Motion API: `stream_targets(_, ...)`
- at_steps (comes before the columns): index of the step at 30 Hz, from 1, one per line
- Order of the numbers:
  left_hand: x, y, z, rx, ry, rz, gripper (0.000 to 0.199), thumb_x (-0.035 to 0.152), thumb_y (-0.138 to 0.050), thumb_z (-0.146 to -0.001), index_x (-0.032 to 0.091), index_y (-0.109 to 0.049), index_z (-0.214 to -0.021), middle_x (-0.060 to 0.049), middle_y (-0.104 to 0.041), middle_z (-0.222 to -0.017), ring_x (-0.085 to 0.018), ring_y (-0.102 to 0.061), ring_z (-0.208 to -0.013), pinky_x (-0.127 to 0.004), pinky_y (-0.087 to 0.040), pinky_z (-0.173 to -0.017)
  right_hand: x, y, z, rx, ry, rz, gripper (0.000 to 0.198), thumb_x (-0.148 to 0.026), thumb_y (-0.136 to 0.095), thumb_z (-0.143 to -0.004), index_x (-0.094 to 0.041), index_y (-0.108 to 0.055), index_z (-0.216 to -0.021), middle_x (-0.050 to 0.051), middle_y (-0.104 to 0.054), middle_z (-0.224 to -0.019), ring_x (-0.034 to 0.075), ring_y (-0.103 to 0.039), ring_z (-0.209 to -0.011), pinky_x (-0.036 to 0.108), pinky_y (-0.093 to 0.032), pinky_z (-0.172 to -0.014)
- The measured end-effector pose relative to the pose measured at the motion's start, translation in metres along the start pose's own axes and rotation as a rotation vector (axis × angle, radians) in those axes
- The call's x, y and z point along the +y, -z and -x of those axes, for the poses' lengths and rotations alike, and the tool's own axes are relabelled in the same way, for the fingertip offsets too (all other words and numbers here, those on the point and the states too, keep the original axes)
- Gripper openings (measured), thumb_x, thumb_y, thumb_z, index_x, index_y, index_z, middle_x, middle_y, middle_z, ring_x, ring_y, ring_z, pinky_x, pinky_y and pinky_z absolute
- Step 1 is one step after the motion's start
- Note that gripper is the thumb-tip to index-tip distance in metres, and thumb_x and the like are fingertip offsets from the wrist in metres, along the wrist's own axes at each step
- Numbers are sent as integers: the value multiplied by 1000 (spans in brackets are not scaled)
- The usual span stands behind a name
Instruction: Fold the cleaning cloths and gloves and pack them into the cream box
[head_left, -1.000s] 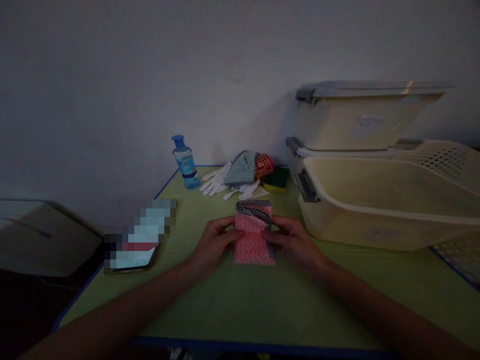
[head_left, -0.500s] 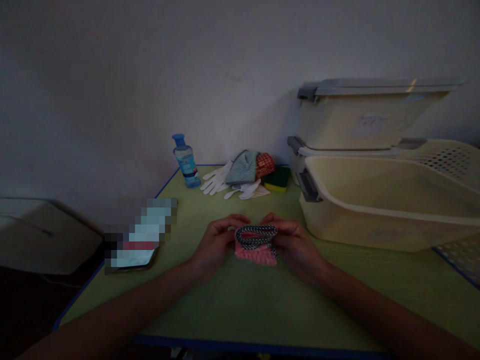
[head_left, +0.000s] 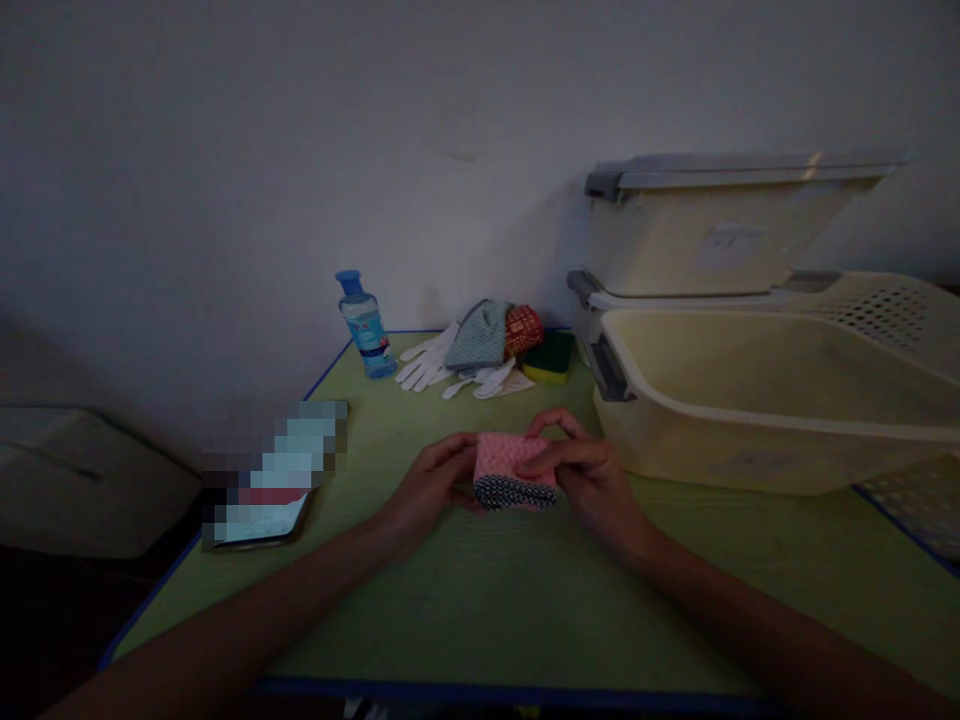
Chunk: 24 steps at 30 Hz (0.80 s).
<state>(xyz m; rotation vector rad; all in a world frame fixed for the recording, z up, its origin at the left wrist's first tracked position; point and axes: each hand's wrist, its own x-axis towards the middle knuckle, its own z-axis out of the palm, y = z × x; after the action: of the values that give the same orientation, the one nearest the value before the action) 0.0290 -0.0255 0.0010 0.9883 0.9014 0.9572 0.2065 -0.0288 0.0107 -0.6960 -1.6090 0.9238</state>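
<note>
your left hand [head_left: 424, 487] & right hand [head_left: 589, 475] pinch a folded pink waffle-knit cloth [head_left: 510, 460], fingers clamped on it. black-white checkered edge faces you, above the green tabletop [head_left: 480, 610]. no legible writing.

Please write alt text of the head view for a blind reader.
Two bare hands, left hand and right hand, hold a folded pink cloth over a green table. Behind lie a blue bottle, white gloves and cream bins.

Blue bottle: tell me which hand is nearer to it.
Left. The left hand holds the pink cloth on the side towards the bottle, which stands further back and left on the table. The right hand grips the cloth's far side, further off.
</note>
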Motion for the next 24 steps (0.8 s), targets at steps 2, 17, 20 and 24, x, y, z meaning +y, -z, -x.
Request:
stream_targets(2, -2, 1, -1, -42, 5, 33, 38, 46, -60, -71, 12, -60, -88, -6, -63, -76, -15, -57, -62, -24, -47, -48, -1, -1, 2, -1, 36, 60, 41, -1, -43, -69, -30, -73, -67, 4, -52, -84, 16, -52, -87, 25, -42, -61)
stream_targets(17, 1, -5, 1, -126, -120, -78, 39, 25, -74, -61, 14, -61, -95, -8, -66, -99, -20, -60, -91, -31, -44, -82, 1, 0, 2, 35, 2, 173, 42, -4, -42, -74, -31, -71, -89, 4, -50, -89, 15, -52, -82, 29, -45, -68)
stream_targets(20, 0, -4, 0, -135, -110, -65, 41, 26, -75, -60, 14, -61, -96, -8, -66, -97, -20, -60, -91, -31, -44, -82, 1, 0, 2, 32, -14, 142, 39, -5, -43, -74, -30, -71, -86, 4, -50, -89, 15, -52, -83, 29, -45, -69)
stream_targets(24, -4, -1, -2, -111, -101, 47, 44, 43, -70, -65, 14, -62, -97, -8, -66, -93, -22, -61, -89, -32, -46, -78, 3, -1, 1, 41, -70, 46, 30, -8, -49, -72, -26, -70, -83, 3, -52, -88, 16, -53, -86, 29, -45, -72)
